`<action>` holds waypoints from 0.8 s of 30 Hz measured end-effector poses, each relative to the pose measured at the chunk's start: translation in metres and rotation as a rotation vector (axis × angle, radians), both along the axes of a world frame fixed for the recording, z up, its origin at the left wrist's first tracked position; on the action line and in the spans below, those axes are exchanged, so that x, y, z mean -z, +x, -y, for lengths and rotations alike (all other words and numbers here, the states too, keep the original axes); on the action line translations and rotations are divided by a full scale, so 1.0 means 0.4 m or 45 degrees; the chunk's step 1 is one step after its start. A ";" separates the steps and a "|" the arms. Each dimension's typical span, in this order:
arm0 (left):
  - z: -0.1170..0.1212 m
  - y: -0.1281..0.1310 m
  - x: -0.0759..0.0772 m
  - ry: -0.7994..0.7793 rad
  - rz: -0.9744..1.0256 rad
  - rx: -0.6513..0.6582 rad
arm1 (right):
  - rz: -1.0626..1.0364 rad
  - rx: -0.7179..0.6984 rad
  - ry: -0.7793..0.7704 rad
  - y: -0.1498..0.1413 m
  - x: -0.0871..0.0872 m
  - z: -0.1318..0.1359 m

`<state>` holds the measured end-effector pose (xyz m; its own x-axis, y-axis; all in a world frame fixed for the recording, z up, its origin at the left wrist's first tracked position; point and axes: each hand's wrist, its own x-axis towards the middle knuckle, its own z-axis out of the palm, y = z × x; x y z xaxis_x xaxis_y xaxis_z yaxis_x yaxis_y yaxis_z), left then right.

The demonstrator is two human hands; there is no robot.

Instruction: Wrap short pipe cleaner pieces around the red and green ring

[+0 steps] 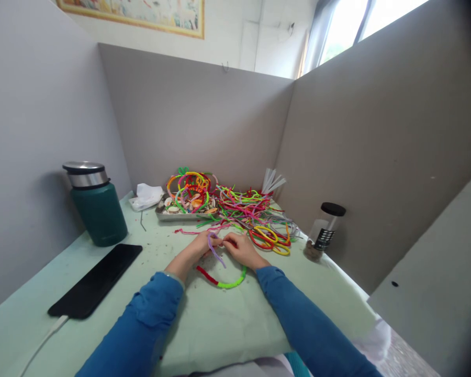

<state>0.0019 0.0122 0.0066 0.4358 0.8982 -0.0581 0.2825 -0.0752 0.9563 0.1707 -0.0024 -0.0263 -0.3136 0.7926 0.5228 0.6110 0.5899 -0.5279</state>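
Observation:
My left hand (203, 246) is closed in a pinch, with a purple pipe cleaner (217, 253) looping over its fingertips and one end hanging down. Close against it, my right hand (238, 248) also pinches, fingertips almost meeting those of the left; what lies between them is too small to tell. Below both hands curves a headband-like hoop wrapped in red and bright green fuzzy stems (230, 286). Its upper part is hidden by the hands, so I cannot tell whether either one grips it.
Behind my hands, a metal tray (186, 216) holds shells and colourful hoops beside heaped pipe cleaners (245, 204). Yellow-handled scissors (272, 242) lie right of them. A green bottle (100, 212) and charging phone (96, 283) sit left; a black-lidded jar (324, 233) stands right. Partitions (196, 115) enclose the table.

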 end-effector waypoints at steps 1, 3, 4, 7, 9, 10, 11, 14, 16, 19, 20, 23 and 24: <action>0.002 0.000 -0.002 0.004 -0.007 -0.006 | 0.000 0.001 -0.004 0.000 0.000 0.000; 0.005 0.001 -0.005 0.011 -0.025 -0.021 | 0.000 0.006 -0.008 0.000 0.000 0.000; 0.007 0.002 -0.006 0.014 -0.036 -0.027 | -0.001 0.011 -0.005 -0.001 0.000 0.000; 0.009 0.003 -0.006 0.029 -0.051 -0.033 | 0.005 0.022 0.005 -0.001 0.001 -0.003; 0.008 0.004 -0.004 0.041 -0.055 -0.035 | 0.009 0.026 0.005 -0.001 0.001 -0.003; 0.007 0.004 -0.004 0.048 -0.060 -0.040 | 0.011 0.026 0.004 -0.001 0.000 -0.003; 0.006 0.004 -0.003 0.057 -0.067 -0.046 | 0.013 0.027 0.002 -0.001 0.000 -0.003; 0.000 0.005 0.003 0.098 -0.106 -0.066 | 0.021 0.034 0.000 -0.001 -0.003 -0.001; -0.007 0.005 0.009 0.138 -0.150 -0.087 | 0.025 0.044 0.000 -0.001 -0.003 -0.001; -0.020 0.005 0.024 0.199 -0.219 -0.130 | 0.028 0.056 0.002 0.000 -0.003 -0.002; -0.024 0.005 0.029 0.213 -0.220 -0.153 | 0.030 0.056 0.002 0.000 -0.002 -0.002; -0.032 0.006 0.039 0.178 -0.137 -0.236 | 0.030 0.055 -0.001 0.000 -0.002 -0.002; -0.033 0.007 0.040 0.150 -0.095 -0.266 | 0.027 0.055 -0.001 0.001 -0.002 -0.001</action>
<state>0.0047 0.0254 -0.0093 0.2384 0.9708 0.0270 0.3733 -0.1173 0.9203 0.1710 -0.0018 -0.0254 -0.2903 0.8062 0.5155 0.6469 0.5623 -0.5151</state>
